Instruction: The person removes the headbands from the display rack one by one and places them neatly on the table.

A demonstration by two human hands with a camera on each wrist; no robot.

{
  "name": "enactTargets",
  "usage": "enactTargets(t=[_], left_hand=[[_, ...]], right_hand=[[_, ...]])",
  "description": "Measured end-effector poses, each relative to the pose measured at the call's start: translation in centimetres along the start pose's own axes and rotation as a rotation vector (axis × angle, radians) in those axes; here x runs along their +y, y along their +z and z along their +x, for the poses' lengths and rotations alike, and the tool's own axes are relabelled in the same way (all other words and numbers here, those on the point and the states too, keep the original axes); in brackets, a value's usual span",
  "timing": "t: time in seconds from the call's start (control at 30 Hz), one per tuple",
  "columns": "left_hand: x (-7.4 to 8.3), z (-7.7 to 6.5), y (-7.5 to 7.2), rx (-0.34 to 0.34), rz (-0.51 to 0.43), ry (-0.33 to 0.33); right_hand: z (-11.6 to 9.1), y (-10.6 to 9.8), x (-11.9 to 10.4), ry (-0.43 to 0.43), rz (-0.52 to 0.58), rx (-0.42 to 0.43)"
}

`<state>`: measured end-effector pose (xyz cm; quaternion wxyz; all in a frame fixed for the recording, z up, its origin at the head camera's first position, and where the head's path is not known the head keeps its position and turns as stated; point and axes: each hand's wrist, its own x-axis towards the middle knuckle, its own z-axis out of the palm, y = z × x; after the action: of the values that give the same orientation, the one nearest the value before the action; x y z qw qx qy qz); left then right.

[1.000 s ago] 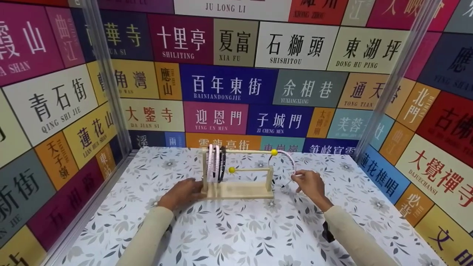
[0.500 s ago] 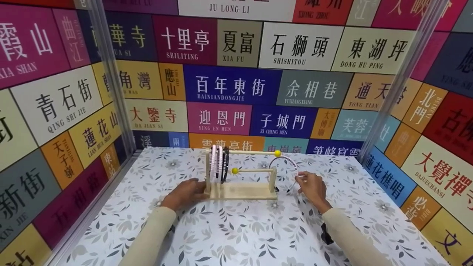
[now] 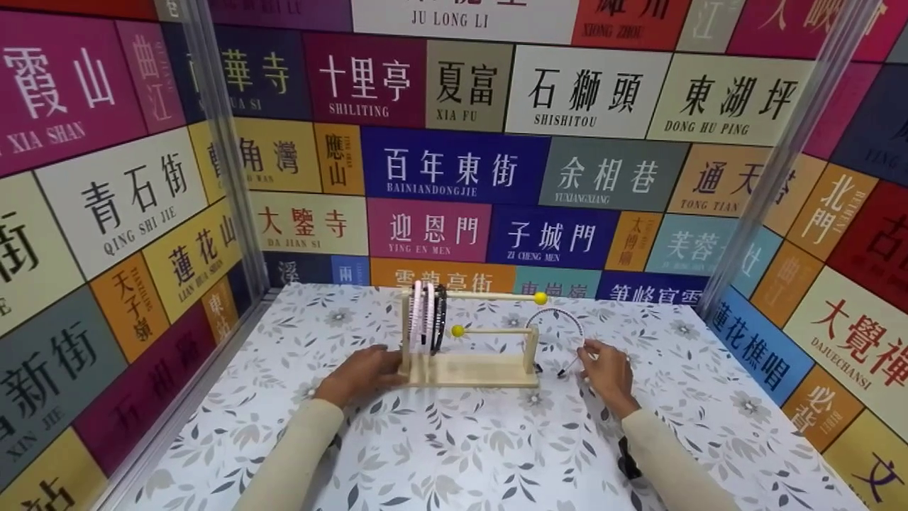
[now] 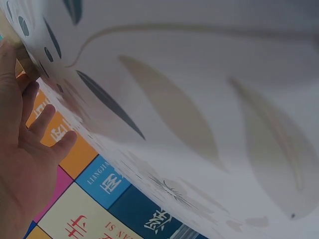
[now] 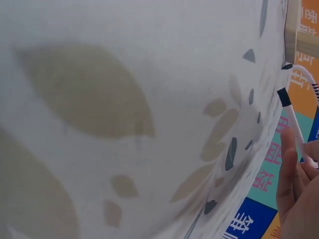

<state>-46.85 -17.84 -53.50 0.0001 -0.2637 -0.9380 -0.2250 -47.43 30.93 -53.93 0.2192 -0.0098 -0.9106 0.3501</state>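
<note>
My right hand (image 3: 606, 369) pinches one leg of a thin, arched headband (image 3: 569, 314) beside the right end of a wooden stand (image 3: 482, 370). In the right wrist view the held leg is white with a black tip (image 5: 284, 97); the other tip lies close to the stand. My left hand (image 3: 362, 372) grips the left end of the stand's base, thumb and forefinger at the wood, while the other fingers (image 4: 65, 144) spread away from it. Pale pink-and-white headbands (image 3: 425, 316) and a black one (image 3: 441, 319) hang on the upper bar near its left post.
A yellow ball (image 3: 540, 298) caps the upper bar's right end, and another yellow ball (image 3: 458, 331) caps the lower bar's left end. Leaf-patterned cloth covers the table (image 3: 454, 447). Walls of colourful sign panels (image 3: 454, 163) enclose it at the back and sides.
My right hand has lowered the headband from beside the upper ball to lower at the stand's right end. My left hand stays on the base. The head view has shifted slightly.
</note>
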Motion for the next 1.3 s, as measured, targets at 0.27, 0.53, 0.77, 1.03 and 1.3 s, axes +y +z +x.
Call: enactTargets(t=[0.27, 0.53, 0.77, 1.03, 1.3], left_hand=[[0.5, 0.2, 0.0, -0.008, 0.021, -0.011], [0.3, -0.1, 0.3, -0.005, -0.015, -0.017], [-0.1, 0.0, 0.5, -0.019, -0.047, -0.026], [0.5, -0.1, 0.2, -0.024, 0.020, -0.031], [0.2, -0.1, 0.1, -0.030, -0.018, -0.081]], right_hand=[[0.0, -0.3, 0.6, 0.022, -0.040, -0.007], [-0.3, -0.4, 1.0, -0.001, -0.040, -0.009], [-0.7, -0.3, 1.2, -0.009, 0.001, -0.044], [-0.8, -0.4, 1.0, 0.000, 0.057, -0.092], [-0.2, -0.9, 0.0, -0.024, 0.036, -0.093]])
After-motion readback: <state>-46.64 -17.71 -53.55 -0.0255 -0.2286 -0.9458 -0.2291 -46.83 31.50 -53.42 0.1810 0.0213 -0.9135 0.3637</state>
